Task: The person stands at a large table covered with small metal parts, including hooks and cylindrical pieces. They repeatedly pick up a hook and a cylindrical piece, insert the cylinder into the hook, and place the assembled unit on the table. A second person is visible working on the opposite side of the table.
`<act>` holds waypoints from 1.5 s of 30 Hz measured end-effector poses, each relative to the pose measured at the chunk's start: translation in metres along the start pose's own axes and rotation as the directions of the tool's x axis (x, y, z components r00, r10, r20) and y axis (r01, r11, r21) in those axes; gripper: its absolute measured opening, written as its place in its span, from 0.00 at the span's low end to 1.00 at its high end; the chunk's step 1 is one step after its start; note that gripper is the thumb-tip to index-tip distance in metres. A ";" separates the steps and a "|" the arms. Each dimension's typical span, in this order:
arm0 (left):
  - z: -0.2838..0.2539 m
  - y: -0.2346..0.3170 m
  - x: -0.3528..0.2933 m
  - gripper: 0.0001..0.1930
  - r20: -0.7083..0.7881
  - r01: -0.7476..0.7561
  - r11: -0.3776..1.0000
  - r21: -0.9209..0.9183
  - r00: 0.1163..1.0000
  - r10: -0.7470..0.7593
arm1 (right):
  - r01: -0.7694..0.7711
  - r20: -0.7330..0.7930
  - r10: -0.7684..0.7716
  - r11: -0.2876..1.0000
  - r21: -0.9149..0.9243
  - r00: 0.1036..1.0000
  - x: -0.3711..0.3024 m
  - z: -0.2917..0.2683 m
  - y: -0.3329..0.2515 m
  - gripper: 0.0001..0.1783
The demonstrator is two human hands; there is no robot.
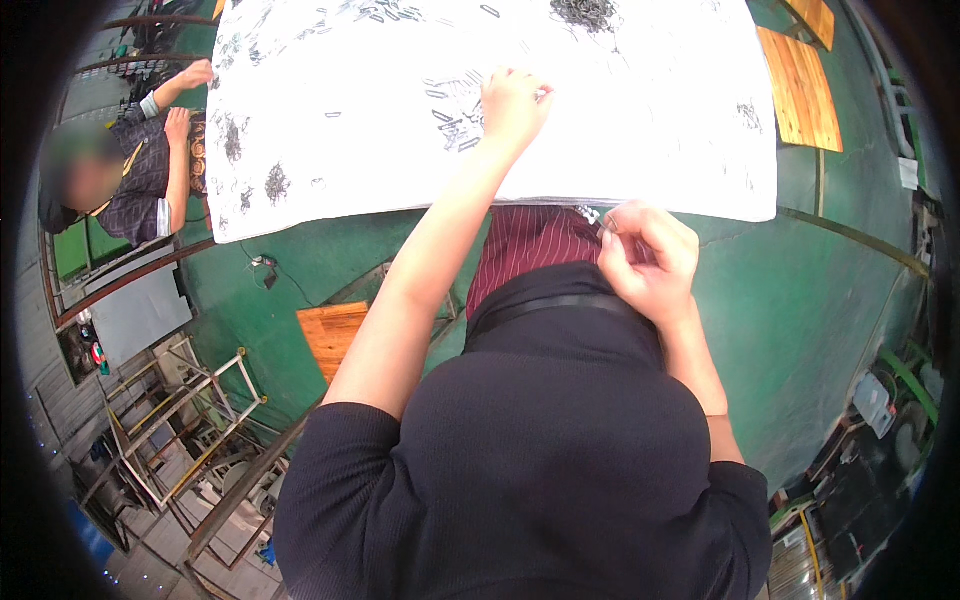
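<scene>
My left hand (512, 103) reaches far out over the white table (640, 150), fingers curled down onto a scatter of small metal pieces (455, 115); whether it holds one I cannot tell. My right hand (650, 250) is drawn back near the table's front edge, above my lap, with thumb and fingers pinched on a small metal piece (592, 214). More small dark metal parts lie in heaps on the table, one pile (585, 12) at the far side.
Another person (140, 170) sits at the table's left end with both hands at its edge. A wooden stool (335, 335) stands on the green floor to my lower left. Wooden boards (800, 90) lie right of the table. A metal frame rack (180, 420) stands at lower left.
</scene>
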State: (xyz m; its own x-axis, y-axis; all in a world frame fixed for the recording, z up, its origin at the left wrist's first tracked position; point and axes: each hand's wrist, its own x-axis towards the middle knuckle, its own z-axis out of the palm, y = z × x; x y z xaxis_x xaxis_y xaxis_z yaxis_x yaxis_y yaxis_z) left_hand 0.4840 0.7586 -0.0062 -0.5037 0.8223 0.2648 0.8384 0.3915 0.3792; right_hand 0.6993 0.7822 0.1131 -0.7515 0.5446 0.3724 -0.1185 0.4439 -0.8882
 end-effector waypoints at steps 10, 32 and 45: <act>-0.093 0.090 -0.076 0.04 0.316 0.295 -0.113 -0.949 0.899 -0.302 | -0.095 0.051 0.099 0.992 -0.088 0.994 0.003 0.004 0.012 0.05; -0.117 0.098 -0.078 0.07 -0.248 -0.239 0.353 -0.905 0.969 0.020 | -0.384 0.158 0.353 0.782 0.491 0.922 0.052 -0.043 0.066 0.28; -0.106 0.105 -0.085 0.05 -0.023 -0.014 0.052 -0.999 0.983 -0.185 | -0.262 -0.063 0.381 0.499 -0.826 0.922 0.074 -0.019 0.210 0.09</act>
State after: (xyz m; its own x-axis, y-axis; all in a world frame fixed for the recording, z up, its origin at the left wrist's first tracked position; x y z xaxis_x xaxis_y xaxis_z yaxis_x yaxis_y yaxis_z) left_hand 0.5931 0.6861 0.1046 -0.6546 0.7260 0.2108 -0.1571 -0.4034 0.9015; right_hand 0.6316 0.9291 -0.0408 -0.6976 0.7161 0.0216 0.6741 0.6663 -0.3189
